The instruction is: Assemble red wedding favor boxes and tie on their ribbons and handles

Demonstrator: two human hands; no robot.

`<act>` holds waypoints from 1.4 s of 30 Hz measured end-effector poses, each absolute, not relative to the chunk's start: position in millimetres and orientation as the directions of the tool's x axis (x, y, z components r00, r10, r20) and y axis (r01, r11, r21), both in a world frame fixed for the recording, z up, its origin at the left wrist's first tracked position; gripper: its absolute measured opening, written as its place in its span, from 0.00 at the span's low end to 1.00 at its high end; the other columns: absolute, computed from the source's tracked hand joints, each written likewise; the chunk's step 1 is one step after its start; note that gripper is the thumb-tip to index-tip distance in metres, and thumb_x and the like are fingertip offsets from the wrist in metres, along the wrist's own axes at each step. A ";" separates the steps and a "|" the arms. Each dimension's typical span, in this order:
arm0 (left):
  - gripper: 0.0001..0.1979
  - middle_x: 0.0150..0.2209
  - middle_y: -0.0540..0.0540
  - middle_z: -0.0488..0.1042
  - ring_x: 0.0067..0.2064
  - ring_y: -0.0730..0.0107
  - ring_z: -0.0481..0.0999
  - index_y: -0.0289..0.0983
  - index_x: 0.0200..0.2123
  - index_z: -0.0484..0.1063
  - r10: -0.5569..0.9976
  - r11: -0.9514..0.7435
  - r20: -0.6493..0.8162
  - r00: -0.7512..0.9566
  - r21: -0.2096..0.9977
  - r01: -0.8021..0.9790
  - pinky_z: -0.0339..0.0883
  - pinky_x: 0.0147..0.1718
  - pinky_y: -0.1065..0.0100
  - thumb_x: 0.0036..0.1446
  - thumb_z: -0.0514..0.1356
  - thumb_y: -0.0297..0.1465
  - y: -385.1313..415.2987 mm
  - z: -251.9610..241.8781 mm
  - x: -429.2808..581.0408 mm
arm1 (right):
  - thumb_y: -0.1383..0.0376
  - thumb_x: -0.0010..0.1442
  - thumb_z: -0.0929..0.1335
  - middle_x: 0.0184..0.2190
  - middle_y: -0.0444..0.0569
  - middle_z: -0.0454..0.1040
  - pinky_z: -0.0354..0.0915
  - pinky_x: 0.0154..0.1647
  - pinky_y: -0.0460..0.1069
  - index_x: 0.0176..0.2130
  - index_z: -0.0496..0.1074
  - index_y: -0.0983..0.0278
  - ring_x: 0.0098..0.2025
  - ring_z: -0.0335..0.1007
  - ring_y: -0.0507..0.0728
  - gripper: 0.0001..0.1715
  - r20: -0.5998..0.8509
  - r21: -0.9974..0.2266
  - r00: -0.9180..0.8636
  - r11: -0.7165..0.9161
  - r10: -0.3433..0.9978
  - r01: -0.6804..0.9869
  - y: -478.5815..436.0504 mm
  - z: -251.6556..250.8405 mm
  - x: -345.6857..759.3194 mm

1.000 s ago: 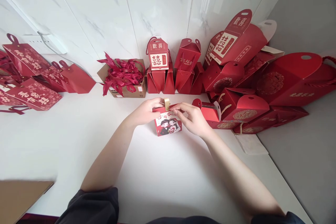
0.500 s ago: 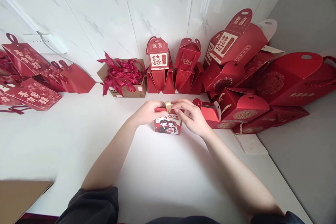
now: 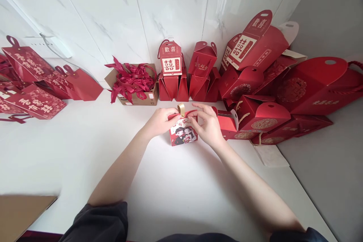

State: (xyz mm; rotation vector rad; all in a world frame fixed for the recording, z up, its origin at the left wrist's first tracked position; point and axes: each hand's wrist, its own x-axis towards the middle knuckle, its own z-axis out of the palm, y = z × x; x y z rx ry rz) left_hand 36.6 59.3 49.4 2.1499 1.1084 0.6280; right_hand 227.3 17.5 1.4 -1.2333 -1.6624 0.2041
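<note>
A small red gift box (image 3: pixel 183 135) with a printed cartoon couple stands upright on the white table in front of me. At its top edge rises a gold strap loop (image 3: pixel 180 110) with a stud at its base. My left hand (image 3: pixel 161 121) pinches the top left corner of the box, thumb in front and fingers behind. On the other side my right hand (image 3: pixel 208 123) grips the top right edge between thumb and index finger, its other fingers raised and spread. The back of the box is hidden.
Behind stands a cardboard box (image 3: pixel 138 100) of dark red ribbons (image 3: pixel 133 79). Several red gift boxes (image 3: pixel 265 115) are stacked on the right, and two more pairs stand by the tiled wall. Red bags (image 3: pixel 36 102) lie at left; a cardboard piece (image 3: pixel 25 211) is at front left.
The gift box has turned slightly and shifted a little to the right. My right hand's fingers have lifted off the gold loop, which now stands higher and freer.
</note>
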 end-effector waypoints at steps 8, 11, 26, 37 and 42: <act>0.13 0.20 0.54 0.62 0.23 0.77 0.58 0.36 0.24 0.67 0.828 -0.536 0.193 0.526 0.546 0.644 0.50 0.23 0.72 0.59 0.54 0.35 49.7 46.3 44.0 | 0.64 0.61 0.67 0.55 0.52 0.71 0.62 0.58 0.60 0.34 0.75 0.60 0.57 0.65 0.61 0.06 0.579 -0.708 0.068 0.459 0.813 0.537 15.6 -2.6 219.1; 0.12 0.19 0.54 0.61 0.23 0.77 0.58 0.37 0.25 0.67 0.818 -0.558 0.207 0.536 0.508 0.656 0.49 0.23 0.71 0.59 0.54 0.35 49.8 47.0 43.2 | 0.64 0.61 0.67 0.54 0.52 0.73 0.62 0.57 0.60 0.34 0.75 0.60 0.57 0.66 0.62 0.06 0.564 -0.722 0.085 0.440 0.822 0.535 14.1 -0.7 218.5; 0.14 0.18 0.53 0.62 0.22 0.76 0.56 0.37 0.23 0.64 0.803 -0.575 0.182 0.567 0.483 0.660 0.48 0.22 0.70 0.59 0.52 0.35 47.6 52.6 42.8 | 0.65 0.61 0.67 0.50 0.51 0.74 0.63 0.55 0.58 0.35 0.70 0.60 0.54 0.68 0.60 0.02 0.560 -0.695 -0.028 0.488 0.828 0.528 16.3 -1.0 224.1; 0.14 0.20 0.52 0.68 0.22 0.76 0.59 0.36 0.25 0.71 0.794 -0.569 0.162 0.586 0.538 0.622 0.50 0.22 0.71 0.60 0.53 0.35 48.2 54.5 40.1 | 0.64 0.62 0.65 0.45 0.51 0.75 0.68 0.48 0.56 0.37 0.70 0.59 0.48 0.70 0.61 0.04 0.589 -0.626 -0.047 0.492 0.807 0.606 17.1 -1.2 225.1; 0.12 0.23 0.52 0.70 0.24 0.75 0.64 0.36 0.28 0.72 0.838 -0.504 0.163 0.521 0.598 0.623 0.54 0.23 0.72 0.58 0.56 0.37 49.4 51.9 41.5 | 0.65 0.61 0.66 0.50 0.50 0.75 0.65 0.54 0.59 0.35 0.73 0.59 0.53 0.69 0.61 0.05 0.584 -0.637 -0.034 0.483 0.811 0.601 17.5 -1.0 225.8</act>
